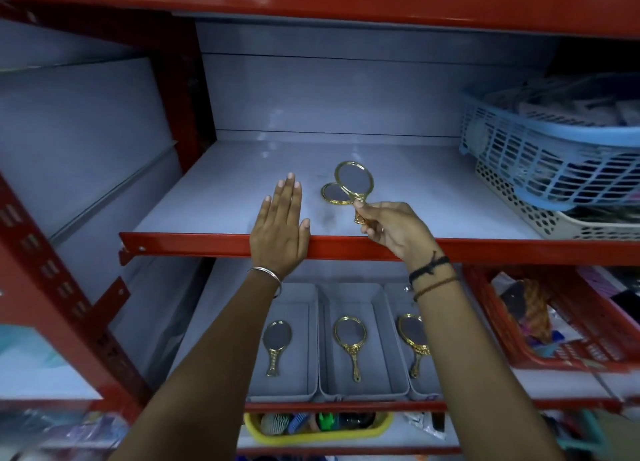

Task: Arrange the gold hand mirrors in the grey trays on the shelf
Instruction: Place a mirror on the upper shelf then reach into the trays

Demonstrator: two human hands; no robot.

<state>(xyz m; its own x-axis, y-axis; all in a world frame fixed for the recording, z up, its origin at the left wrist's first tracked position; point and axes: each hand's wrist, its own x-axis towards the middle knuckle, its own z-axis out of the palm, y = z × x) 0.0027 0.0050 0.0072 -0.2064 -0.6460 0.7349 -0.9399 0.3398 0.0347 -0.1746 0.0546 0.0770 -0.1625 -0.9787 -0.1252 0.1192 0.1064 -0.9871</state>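
My right hand (391,228) grips the handle of a gold hand mirror (354,180), held upright just above the upper white shelf (214,190). Behind it another gold mirror (334,194) lies flat on that shelf. My left hand (282,225) rests flat and open on the shelf's red front edge. On the shelf below stand three grey trays side by side: the left tray (304,322), the middle tray (381,356) and the right tray (394,298), partly hidden by my right forearm. Each holds one gold mirror (276,343) (350,339) (414,336).
A blue slatted basket (540,155) sits on a cream perforated one (540,218) at the upper shelf's right. A red basket (561,336) of goods stands right of the trays. A yellow tub (311,433) sits on the shelf below. Red uprights (180,90) frame the bay.
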